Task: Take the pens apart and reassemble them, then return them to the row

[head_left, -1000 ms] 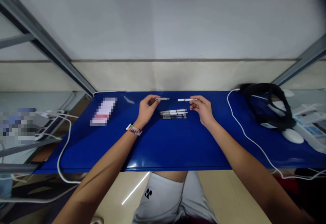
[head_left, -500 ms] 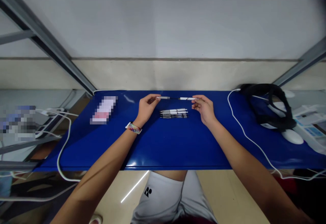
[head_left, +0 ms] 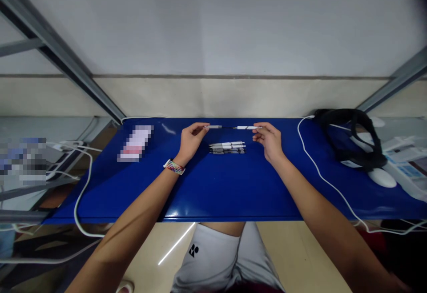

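The left hand [head_left: 192, 139] has its fingers pinched on the grey part [head_left: 214, 126] of a pen; the right hand [head_left: 271, 141] has its fingers pinched on the white part [head_left: 246, 128]; both parts are at the far side of the table [head_left: 230, 186], nearly in a line; a thin dark refill [head_left: 228, 127] shows between them, and I can't tell if its end touches the white part; if a hand shakes or tips, the refill could slip out and roll away; if the ends don't line up, it could bump and bend; a loose pinch could drop a part onto the pens [head_left: 227, 147] lying close by.
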{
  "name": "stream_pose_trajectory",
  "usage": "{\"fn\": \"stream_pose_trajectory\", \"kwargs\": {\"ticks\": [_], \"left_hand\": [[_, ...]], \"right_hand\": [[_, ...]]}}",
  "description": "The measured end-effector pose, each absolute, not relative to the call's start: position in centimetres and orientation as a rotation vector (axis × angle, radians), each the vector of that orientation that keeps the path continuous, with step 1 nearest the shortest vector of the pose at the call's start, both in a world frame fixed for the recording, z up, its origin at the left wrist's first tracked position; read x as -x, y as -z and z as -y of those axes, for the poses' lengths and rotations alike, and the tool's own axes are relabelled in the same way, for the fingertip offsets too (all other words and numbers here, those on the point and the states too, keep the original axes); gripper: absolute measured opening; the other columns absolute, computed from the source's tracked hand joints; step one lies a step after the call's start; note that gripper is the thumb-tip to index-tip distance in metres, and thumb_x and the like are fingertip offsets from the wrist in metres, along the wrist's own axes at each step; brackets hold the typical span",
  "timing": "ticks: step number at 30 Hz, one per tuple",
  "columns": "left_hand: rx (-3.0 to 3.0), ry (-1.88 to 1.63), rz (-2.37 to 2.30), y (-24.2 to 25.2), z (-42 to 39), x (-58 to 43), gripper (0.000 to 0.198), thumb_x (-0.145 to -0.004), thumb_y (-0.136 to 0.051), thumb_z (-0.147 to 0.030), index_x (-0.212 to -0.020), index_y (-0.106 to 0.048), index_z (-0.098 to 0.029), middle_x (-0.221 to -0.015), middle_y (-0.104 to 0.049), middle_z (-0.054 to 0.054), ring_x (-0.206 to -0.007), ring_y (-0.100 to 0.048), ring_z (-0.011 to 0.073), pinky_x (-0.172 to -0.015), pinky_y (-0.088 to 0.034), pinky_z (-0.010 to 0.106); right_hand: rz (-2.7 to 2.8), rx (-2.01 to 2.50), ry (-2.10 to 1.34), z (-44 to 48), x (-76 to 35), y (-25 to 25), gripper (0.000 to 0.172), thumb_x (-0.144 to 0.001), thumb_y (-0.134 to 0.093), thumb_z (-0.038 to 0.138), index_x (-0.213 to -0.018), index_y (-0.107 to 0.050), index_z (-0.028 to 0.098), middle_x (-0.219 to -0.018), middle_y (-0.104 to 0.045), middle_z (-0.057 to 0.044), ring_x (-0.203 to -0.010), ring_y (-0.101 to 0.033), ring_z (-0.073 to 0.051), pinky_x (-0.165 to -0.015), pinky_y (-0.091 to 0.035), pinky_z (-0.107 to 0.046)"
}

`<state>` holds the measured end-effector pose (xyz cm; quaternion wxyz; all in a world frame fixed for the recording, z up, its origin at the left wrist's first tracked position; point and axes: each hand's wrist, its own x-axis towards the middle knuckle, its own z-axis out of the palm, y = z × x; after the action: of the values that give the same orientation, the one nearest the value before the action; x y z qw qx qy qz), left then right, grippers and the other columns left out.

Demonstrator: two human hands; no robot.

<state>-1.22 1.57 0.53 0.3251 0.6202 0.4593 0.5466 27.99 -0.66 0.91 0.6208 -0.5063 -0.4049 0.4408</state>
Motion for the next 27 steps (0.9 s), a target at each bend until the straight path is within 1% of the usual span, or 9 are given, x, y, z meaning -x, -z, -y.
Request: {"fn": "stream_pose_trajectory", "kwargs": {"ticks": [7,11,15,18,25,27], "left_hand": [[-1.628,-1.433,-1.213,-0.63,-1.51,1.27,0.024,-0.091,-0.078,-0.038,-0.106,-0.084,-0.021,-0.092,-0.081,0.006,-0.082,-0.071,0.0199,-0.079,-0.057,0.034],[-1.637,-1.432,-1.210,-0.65,-1.49,1.27,0.024,-0.092,-0.077,-0.039,-0.105,-0.084,-0.021,-0.093,-0.081,0.006,-0.084,-0.072,0.0207,-0.080,-0.058,0.035],[-1.640,-1.421,-1.219,-0.71,-1.44,1.30,0.025,-0.091,-0.078,-0.040,-0.106,-0.084,-0.020,-0.090,-0.081,0.006,-0.081,-0.071,0.0201,-0.078,-0.057,0.034],[-1.629,-1.421,-1.213,-0.68,-1.47,1.33,0.026,-0.091,-0.078,-0.040,-0.106,-0.084,-0.020,-0.093,-0.081,0.006,-0.084,-0.072,0.0208,-0.079,-0.058,0.034],[-1.612,-1.432,-1.202,-0.50,-1.63,1.35,0.026,-0.090,-0.080,-0.041,-0.105,-0.085,-0.021,-0.093,-0.081,0.006,-0.084,-0.072,0.0208,-0.082,-0.058,0.035],[-1.617,-1.430,-1.207,-0.51,-1.64,1.35,0.026,-0.090,-0.080,-0.042,-0.105,-0.084,-0.021,-0.092,-0.081,0.006,-0.084,-0.072,0.0209,-0.080,-0.058,0.035]], "right_hand": [[0.906,1.158,-1.005,0.64,-28.01,-1.03,0.021,-0.074,-0.076,0.030,-0.093,-0.078,0.022,-0.079,-0.073,-0.001,-0.062,-0.065,-0.014,-0.063,-0.053,-0.030],[0.912,1.167,-1.006,0.63,-28.02,-1.10,0.021,-0.074,-0.077,0.031,-0.093,-0.078,0.023,-0.079,-0.072,-0.001,-0.062,-0.065,-0.015,-0.063,-0.054,-0.031],[0.930,1.168,-1.002,0.58,-28.12,-0.97,0.023,-0.074,-0.077,0.032,-0.095,-0.077,0.023,-0.080,-0.072,-0.001,-0.063,-0.065,-0.015,-0.064,-0.054,-0.032],[0.938,1.171,-1.001,0.54,-28.18,-0.91,0.023,-0.075,-0.077,0.033,-0.096,-0.077,0.023,-0.081,-0.072,-0.001,-0.063,-0.065,-0.015,-0.064,-0.054,-0.032],[0.891,1.152,-1.005,0.58,-28.12,-1.12,0.021,-0.073,-0.077,0.030,-0.092,-0.078,0.022,-0.078,-0.072,-0.001,-0.061,-0.065,-0.015,-0.063,-0.053,-0.031],[0.883,1.151,-1.010,0.59,-28.10,-1.19,0.021,-0.072,-0.077,0.029,-0.091,-0.078,0.022,-0.077,-0.073,-0.001,-0.061,-0.064,-0.014,-0.063,-0.053,-0.031]]}}
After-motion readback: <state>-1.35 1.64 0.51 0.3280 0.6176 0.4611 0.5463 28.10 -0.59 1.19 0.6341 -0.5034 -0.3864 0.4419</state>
